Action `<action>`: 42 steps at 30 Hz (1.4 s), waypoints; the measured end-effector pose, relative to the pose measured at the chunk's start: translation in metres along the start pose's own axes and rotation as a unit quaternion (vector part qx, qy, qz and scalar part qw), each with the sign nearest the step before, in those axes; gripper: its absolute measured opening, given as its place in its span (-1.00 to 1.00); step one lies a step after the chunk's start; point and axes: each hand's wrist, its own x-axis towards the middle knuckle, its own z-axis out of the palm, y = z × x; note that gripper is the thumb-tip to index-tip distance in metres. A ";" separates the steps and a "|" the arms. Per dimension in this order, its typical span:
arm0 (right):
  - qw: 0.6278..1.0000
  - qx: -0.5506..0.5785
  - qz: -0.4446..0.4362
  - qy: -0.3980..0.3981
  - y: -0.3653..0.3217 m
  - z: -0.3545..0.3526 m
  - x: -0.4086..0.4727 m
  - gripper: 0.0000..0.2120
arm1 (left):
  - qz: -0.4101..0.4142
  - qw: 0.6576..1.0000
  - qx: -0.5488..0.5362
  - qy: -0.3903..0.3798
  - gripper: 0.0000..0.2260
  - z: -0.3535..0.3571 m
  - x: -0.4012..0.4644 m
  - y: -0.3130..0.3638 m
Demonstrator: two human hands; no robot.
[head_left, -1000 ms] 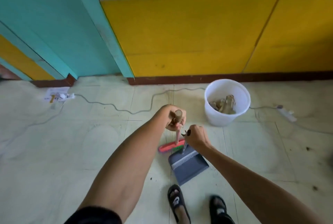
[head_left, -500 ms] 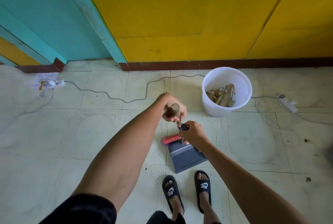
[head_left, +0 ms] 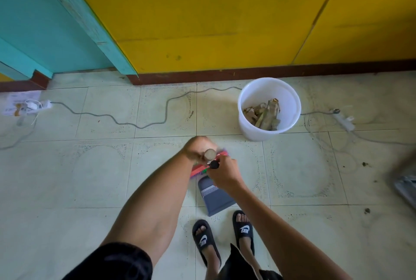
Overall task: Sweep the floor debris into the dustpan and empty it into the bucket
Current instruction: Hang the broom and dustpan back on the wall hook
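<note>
Left hand (head_left: 198,148) clasps wooden broom handle (head_left: 209,154) | right hand (head_left: 225,172) clasps grey plastic dustpan (head_left: 216,196) | pale tiled floor (head_left: 90,178) | white plastic bucket (head_left: 269,108) at 1 o'clock

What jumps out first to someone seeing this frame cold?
The two hands meeting mid-frame: the left hand grips the broom handle, the right hand the dustpan handle, just ahead of the black sandals. Beyond them to the right stands a white bucket holding brown scraps, before the bright yellow wall.
</note>
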 end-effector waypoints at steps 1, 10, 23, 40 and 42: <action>1.000 -0.017 -0.006 0.007 0.002 0.002 0.000 -0.77 | -0.018 0.998 0.056 -0.012 -0.80 0.001 0.007 -0.003; 0.996 -0.054 -0.035 0.061 0.038 -0.002 -0.011 -0.82 | -0.066 0.983 0.086 -0.151 -0.84 0.019 0.008 0.017; 0.999 -0.028 -0.016 -0.014 0.013 -0.004 0.003 -0.80 | -0.044 0.987 -0.157 -0.015 -0.81 0.022 -0.029 -0.020; 0.972 -0.197 -0.083 -0.098 -0.049 -0.051 -0.032 -0.68 | 0.252 0.957 -0.073 0.121 -0.89 -0.039 -0.126 -0.030; 0.972 -0.190 -0.106 -0.089 -0.057 -0.061 -0.038 -0.68 | 0.267 0.954 -0.044 0.132 -0.88 -0.050 -0.138 -0.023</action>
